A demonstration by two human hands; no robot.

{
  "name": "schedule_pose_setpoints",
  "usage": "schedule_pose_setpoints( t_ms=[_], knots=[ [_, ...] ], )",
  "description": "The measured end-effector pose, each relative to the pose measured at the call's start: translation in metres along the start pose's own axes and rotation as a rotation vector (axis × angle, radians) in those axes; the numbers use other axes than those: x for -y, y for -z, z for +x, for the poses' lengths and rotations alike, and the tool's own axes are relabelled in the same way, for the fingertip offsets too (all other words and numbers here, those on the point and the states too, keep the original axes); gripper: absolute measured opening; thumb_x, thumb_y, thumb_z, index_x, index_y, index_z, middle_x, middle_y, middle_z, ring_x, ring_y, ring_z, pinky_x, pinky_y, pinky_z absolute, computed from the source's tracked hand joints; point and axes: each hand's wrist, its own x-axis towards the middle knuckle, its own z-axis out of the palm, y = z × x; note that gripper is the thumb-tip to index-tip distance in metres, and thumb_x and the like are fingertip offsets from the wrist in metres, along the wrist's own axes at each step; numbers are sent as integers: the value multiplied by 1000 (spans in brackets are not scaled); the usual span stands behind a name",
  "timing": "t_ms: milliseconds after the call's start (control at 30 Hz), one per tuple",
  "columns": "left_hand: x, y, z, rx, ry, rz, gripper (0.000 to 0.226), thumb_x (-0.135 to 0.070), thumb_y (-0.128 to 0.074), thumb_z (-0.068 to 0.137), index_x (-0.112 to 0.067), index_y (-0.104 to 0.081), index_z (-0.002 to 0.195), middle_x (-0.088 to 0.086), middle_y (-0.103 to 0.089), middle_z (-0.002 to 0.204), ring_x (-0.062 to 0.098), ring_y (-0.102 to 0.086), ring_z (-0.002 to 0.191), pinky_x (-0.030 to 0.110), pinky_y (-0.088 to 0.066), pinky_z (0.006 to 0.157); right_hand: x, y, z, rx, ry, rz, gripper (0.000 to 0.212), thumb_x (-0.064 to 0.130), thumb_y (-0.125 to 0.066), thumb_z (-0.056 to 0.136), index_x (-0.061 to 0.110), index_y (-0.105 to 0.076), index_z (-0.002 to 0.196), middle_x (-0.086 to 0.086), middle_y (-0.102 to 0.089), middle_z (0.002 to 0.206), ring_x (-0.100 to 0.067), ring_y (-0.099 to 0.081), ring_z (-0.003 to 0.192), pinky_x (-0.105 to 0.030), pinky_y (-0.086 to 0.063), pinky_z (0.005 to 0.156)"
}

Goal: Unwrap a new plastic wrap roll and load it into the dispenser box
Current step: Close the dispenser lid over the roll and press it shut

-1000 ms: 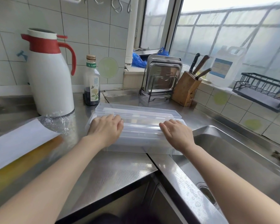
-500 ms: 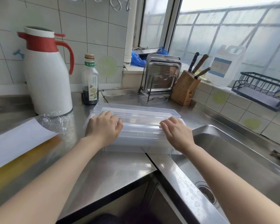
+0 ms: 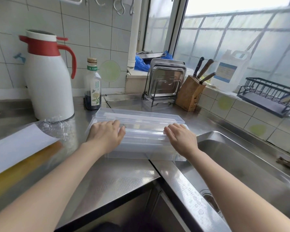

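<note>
Two hands rest on top of the clear dispenser box (image 3: 141,131), which lies lengthwise across the steel worktop (image 3: 110,178) with its right end at the edge of the sink (image 3: 241,164). The left hand (image 3: 107,134) lies palm down near the box's left end, fingers gently bent over the upper edge and the thumb pointing inward along the top. The right hand (image 3: 181,138) lies palm down near the right end, fingers extended and close together, touching the same long edge. Neither hand pinches anything; both simply press on the plastic, well apart from each other with a bare stretch of box between them. Both forearms reach forward from the lower corners of the view, wrists roughly straight. Inside the box something pale and tubular may be the roll, though the clear walls and glare make that hard to confirm. The box's lid (image 3: 139,116) stands behind the hands, and whether it is fully shut I cannot tell. To the left, crumpled clear wrapping (image 3: 57,126) lies beside a white sheet (image 3: 18,146), near a white and red thermos jug (image 3: 47,77). A sauce bottle (image 3: 92,86) stands just behind the box, and a knife block (image 3: 189,92) sits further back to the right.
</note>
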Motion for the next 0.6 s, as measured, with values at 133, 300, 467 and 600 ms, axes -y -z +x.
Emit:
schedule_pose_setpoints(
  t_ms=[133, 300, 467, 600],
  knots=[
    [1, -2, 1, 13, 23, -13, 47, -42, -19, 97, -23, -60, 109, 0, -62, 114, 20, -57, 108, 34, -40, 87, -1, 1, 1, 2, -29, 95, 43, 40, -26, 101, 22, -64, 93, 6, -62, 101, -15, -51, 103, -32, -43, 74],
    [-1, -3, -1, -57, 44, -16, 39, -39, -26, 96, -18, -58, 99, 3, -59, 102, 22, -54, 101, 33, -40, 75, 0, 0, 2, -49, -101, 139, 40, 34, -27, 101, 17, -63, 97, 2, -61, 107, -18, -51, 108, -36, -46, 81],
    [-4, 4, -8, -142, 19, -66, 63, -42, -8, 82, -11, -63, 85, 9, -61, 85, 29, -59, 85, 34, -44, 69, 4, 1, 3, 5, -129, 32, 49, 38, -22, 102, 14, -53, 73, -3, -63, 94, -26, -55, 99, -35, -43, 75],
    [-7, 6, -12, -190, 23, -50, 48, -33, -24, 84, -7, -62, 69, 12, -59, 67, 30, -59, 64, 35, -46, 56, 8, 5, 6, 83, -126, -31, 52, 44, -16, 101, 20, -41, 61, -2, -60, 84, -27, -57, 95, -36, -45, 76]
  ],
)
